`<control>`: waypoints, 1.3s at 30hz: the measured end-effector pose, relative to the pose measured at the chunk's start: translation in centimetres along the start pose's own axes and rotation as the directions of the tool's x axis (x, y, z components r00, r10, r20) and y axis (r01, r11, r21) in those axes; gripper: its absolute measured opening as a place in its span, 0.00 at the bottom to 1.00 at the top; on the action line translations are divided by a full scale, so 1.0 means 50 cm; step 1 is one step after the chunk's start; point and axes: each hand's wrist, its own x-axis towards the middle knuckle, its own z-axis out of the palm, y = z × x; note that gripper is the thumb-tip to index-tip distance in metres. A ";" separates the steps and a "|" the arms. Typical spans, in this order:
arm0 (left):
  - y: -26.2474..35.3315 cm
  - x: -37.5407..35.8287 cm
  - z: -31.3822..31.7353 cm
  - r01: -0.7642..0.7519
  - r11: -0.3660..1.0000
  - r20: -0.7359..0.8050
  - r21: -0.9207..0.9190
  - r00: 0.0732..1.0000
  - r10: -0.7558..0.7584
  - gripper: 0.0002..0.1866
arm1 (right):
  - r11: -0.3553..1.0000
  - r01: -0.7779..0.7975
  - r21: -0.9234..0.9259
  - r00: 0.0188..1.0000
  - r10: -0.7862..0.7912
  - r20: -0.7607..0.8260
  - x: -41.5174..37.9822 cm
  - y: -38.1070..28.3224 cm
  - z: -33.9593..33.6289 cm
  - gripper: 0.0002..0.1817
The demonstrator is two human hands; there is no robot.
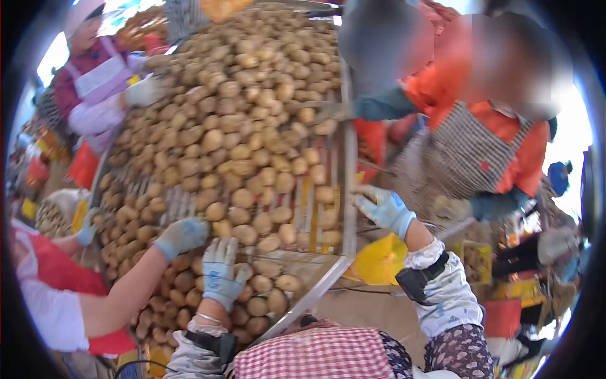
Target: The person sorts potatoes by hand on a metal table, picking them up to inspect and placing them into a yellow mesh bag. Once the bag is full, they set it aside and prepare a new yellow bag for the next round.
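Note:
A large heap of potatoes covers a sorting table with a metal rim. My left hand, in a white and light-blue glove, lies on potatoes near the table's lower end, its fingers spread and nothing held. Over the table's right rim reaches my right hand, gloved the same way, fingers apart and empty, above a yellow bag. Rollers show between the potatoes beside the right rim.
A co-worker's gloved hand is close to my left hand. Across the right rim stands a person in orange with a checked apron. Another person in a purple apron works at upper left. Crates and bags lie at right.

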 end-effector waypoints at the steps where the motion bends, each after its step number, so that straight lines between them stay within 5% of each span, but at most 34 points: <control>1: 0.000 -0.024 -0.013 0.084 0.996 0.033 0.013 0.996 -0.085 0.38 | 0.991 0.130 0.022 0.991 -0.130 0.028 0.035 0.061 0.059 0.25; 3: -0.010 -0.075 -0.028 0.234 0.964 0.043 0.125 0.970 -0.241 0.37 | 0.852 0.272 -0.448 0.952 -0.306 -0.005 0.085 0.053 0.099 0.28; 4: -0.014 -0.096 -0.038 0.323 0.934 0.074 0.152 0.939 -0.337 0.38 | 0.855 0.292 -0.430 0.948 -0.319 0.009 0.106 0.058 0.119 0.28; 6: -0.024 -0.133 -0.053 0.439 0.871 0.113 0.219 0.876 -0.469 0.38 | 0.712 0.080 -0.697 0.880 -0.379 -0.286 0.138 0.068 0.162 0.30; 7: -0.030 -0.158 -0.055 0.531 0.803 0.148 0.271 0.801 -0.580 0.39 | 0.715 0.095 -0.693 0.880 -0.386 -0.276 0.125 0.054 0.192 0.30; 10: -0.061 -0.198 -0.023 0.493 0.831 0.076 0.257 0.847 -0.526 0.39 | 0.736 0.295 -0.610 0.883 -0.454 -0.122 0.068 -0.016 0.284 0.30; 12: -0.056 -0.174 -0.038 0.511 0.834 0.107 0.207 0.836 -0.538 0.40 | 0.866 0.462 -0.189 0.887 -0.449 0.112 0.054 -0.069 0.291 0.29; 13: -0.052 -0.174 -0.041 0.525 0.825 0.112 0.208 0.826 -0.553 0.40 | 0.864 0.468 -0.183 0.883 -0.451 0.130 0.088 -0.074 0.286 0.29; 15: -0.056 -0.162 -0.043 0.533 0.814 0.125 0.232 0.813 -0.568 0.40 | 0.829 0.436 -0.350 0.804 -0.533 -0.262 0.207 -0.085 0.257 0.28; 18: -0.057 -0.156 -0.052 0.683 0.728 0.302 0.050 0.684 -0.663 0.38 | 0.876 -0.060 -0.478 0.907 -0.152 -0.393 0.316 -0.023 0.276 0.34; 19: -0.061 -0.155 -0.055 0.768 0.637 0.420 -0.061 0.599 -0.682 0.37 | 0.876 -0.056 -0.480 0.907 -0.156 -0.390 0.291 -0.044 0.279 0.34; 21: -0.073 -0.166 -0.031 0.731 0.678 0.337 -0.077 0.659 -0.672 0.36 | 0.804 0.271 -0.528 0.927 -0.366 -0.082 0.218 -0.087 0.283 0.34; 23: -0.070 -0.164 -0.035 0.482 0.864 0.070 0.147 0.866 -0.495 0.34 | 0.755 0.490 -0.436 0.861 -0.499 0.104 0.144 -0.116 0.310 0.25; 24: -0.060 -0.165 -0.033 0.555 0.832 0.088 0.012 0.828 -0.554 0.33 | 0.746 0.508 -0.430 0.851 -0.511 0.119 0.166 -0.119 0.303 0.25; 26: -0.056 -0.164 -0.035 0.609 0.789 0.145 -0.083 0.790 -0.595 0.33 | 0.781 0.616 -0.100 0.783 -0.622 -0.032 0.247 -0.131 0.274 0.15; 28: -0.050 -0.129 -0.063 0.742 0.565 0.355 -0.361 0.670 -0.652 0.31 | 0.727 0.607 -0.322 0.629 -0.686 -0.365 0.352 -0.190 0.249 0.09; 29: -0.066 -0.151 -0.121 0.891 0.404 0.457 -0.208 0.453 -0.765 0.31 | 0.840 0.410 -0.355 0.820 -0.510 -0.259 0.393 -0.238 0.236 0.14; 30: -0.052 -0.133 -0.085 0.810 0.547 0.451 -0.212 0.578 -0.680 0.31 | 0.876 0.210 -0.435 0.945 -0.296 -0.141 0.446 -0.264 0.215 0.19; 31: -0.060 -0.127 -0.078 0.820 0.573 0.571 -0.008 0.474 -0.670 0.33 | 0.842 0.350 -0.411 0.884 -0.442 -0.154 0.564 -0.143 0.246 0.29; 32: -0.068 -0.191 0.005 0.719 0.686 0.263 -0.112 0.687 -0.677 0.35 | 0.902 0.205 -0.379 0.960 -0.261 -0.102 0.578 -0.140 0.247 0.36; 33: -0.062 -0.192 0.005 0.699 0.710 0.204 -0.089 0.710 -0.674 0.36 | 0.761 0.194 -0.619 0.964 -0.263 -0.021 0.610 -0.131 0.254 0.41; 35: -0.082 -0.197 -0.014 0.670 0.740 0.145 -0.058 0.739 -0.658 0.37 | 0.783 0.098 -0.614 0.991 -0.137 -0.016 0.623 -0.160 0.256 0.42; 37: -0.092 -0.184 0.003 0.738 0.657 0.375 -0.155 0.659 -0.652 0.37 | 0.810 0.167 -0.561 0.971 -0.038 0.235 0.587 -0.267 0.233 0.44; 38: -0.093 -0.189 0.011 0.749 0.647 0.359 -0.141 0.648 -0.672 0.37 | 0.818 0.131 -0.560 0.952 0.055 0.302 0.590 -0.290 0.234 0.46; 39: -0.063 -0.220 0.000 0.729 0.668 0.356 -0.150 0.670 -0.652 0.37 | 0.839 0.225 -0.495 0.930 -0.034 0.365 0.545 -0.268 0.205 0.47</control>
